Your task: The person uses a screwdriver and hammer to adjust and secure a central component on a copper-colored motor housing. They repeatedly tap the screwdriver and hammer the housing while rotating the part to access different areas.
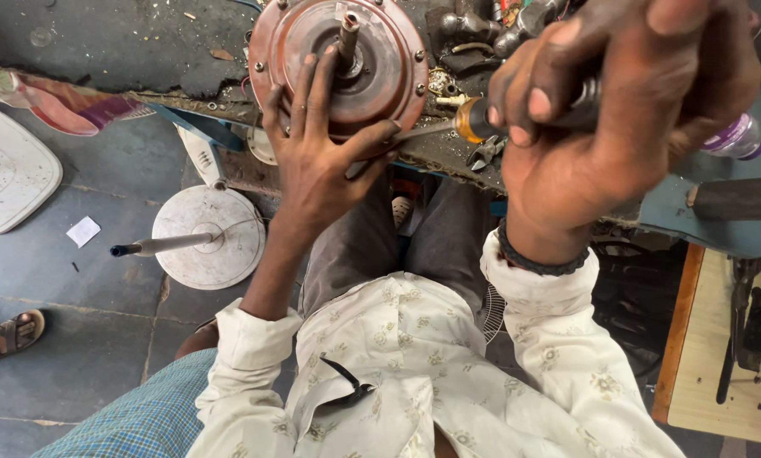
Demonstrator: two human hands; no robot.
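Left hand [317, 157] on motor housing [338, 64], right hand [618, 102] gripping screwdriver [461, 123]

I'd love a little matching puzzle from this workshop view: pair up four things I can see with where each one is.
Things:
1. round reddish-brown metal motor housing
2. screwdriver with amber and black handle
3. round white fan base with a pole
4. brown sandal

Places:
A. on the grey floor at the far left edge
B. gripped in the right hand
C. on the floor beside the left forearm
D. on the bench under the left hand

Pairs: 1-D, 2-B, 3-C, 4-A
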